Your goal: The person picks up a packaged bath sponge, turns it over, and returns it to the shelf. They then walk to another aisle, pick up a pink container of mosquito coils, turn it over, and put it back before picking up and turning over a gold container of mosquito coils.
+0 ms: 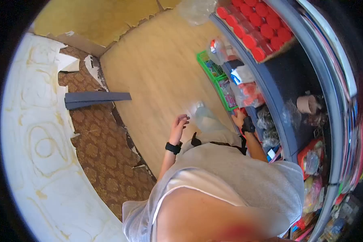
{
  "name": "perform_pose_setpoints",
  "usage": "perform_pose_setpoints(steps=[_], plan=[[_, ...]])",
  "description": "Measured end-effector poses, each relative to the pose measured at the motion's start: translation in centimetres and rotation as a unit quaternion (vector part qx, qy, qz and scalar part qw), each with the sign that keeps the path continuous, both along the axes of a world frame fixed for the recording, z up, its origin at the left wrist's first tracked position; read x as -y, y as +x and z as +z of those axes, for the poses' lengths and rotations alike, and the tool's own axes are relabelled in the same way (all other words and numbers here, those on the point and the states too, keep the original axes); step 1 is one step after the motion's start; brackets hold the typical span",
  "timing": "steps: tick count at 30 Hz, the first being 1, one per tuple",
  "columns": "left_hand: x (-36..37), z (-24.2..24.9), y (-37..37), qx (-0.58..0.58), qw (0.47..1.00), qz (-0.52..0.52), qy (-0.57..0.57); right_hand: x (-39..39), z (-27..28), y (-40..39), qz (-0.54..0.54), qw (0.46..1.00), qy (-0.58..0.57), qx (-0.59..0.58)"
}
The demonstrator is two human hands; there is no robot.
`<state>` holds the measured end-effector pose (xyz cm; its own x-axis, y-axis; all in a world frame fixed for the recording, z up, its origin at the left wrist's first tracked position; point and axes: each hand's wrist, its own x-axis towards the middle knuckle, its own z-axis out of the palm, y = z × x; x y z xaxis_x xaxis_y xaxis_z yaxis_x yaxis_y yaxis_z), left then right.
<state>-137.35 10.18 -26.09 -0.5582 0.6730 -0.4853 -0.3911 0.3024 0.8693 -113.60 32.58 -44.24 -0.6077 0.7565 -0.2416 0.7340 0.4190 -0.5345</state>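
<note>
My left hand [178,128] hangs over the floor in front of my left leg, fingers loosely bent and apart, with nothing in it. A black watch [173,148] is on that wrist. On the other side, my right hand [238,117] reaches to the lower shelf, its fingers stretched out by the near end of a green basket [231,108]. Something red shows right beside those fingers. A black band [248,125] wraps the right wrist. Bagged red goods [252,94] lie on the shelf just beyond this hand.
The grey shelf rack [275,86] curves along my right, with red-lidded jars [266,30] on top and a pinkish cup [306,104] further down. To the left, a grey strip [99,99] juts over the wooden floor [157,60] from patterned brown covering [105,149].
</note>
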Motion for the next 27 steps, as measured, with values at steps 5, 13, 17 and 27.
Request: perform_pose_setpoints(steps=[5,13,17,27], plan=[[-4.7,-0.8,-8.4,-0.015,1.0,-0.015,0.006,-5.5,-9.5,-0.8,-0.005,0.987,-0.102,0.125],[9.8,-27.7,-17.9,0.188,0.955,0.128,-0.191,-12.0,-9.5,-12.6,-0.044,0.931,-0.279,0.23],[15.0,-28.1,-18.1,0.111,0.886,0.022,-0.451,-13.2,-5.2,-22.0,-0.164,0.914,-0.359,0.091],[13.5,-31.2,-42.6,-0.241,0.768,-0.301,-0.512,-17.4,-8.2,-37.5,-0.201,0.915,-0.341,0.082]])
